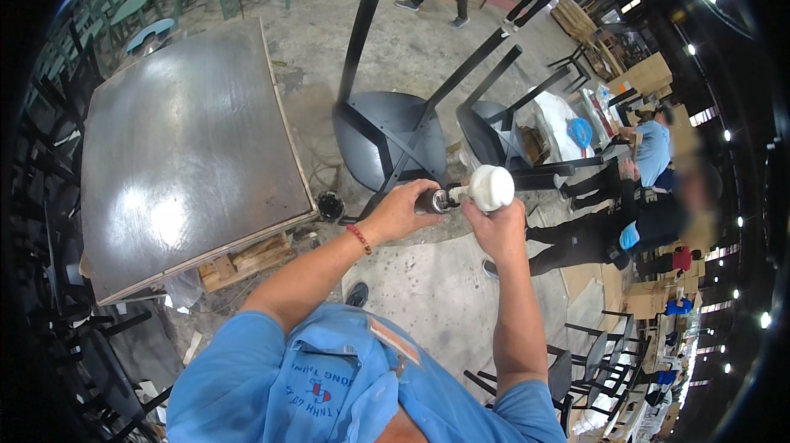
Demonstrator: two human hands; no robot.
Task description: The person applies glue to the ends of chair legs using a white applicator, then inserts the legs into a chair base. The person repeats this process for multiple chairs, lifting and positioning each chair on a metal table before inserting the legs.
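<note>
Holding a dark cylinder (pixel 427 203) in the left hand (pixel 398 211), grip closed around it, and a white container (pixel 491 187) in the right hand (pixel 499 229), gripped likewise, both on the near side of an upturned black chair (pixel 383 134). Probably best to keep both wrists steady and the pale fitting (pixel 457 194) between cylinder and container squarely lined up. Unable to see into the white container. Look left, beside the bench (pixel 189 139), for an open black pot (pixel 331 206), dark inside, contents unclear.
</note>
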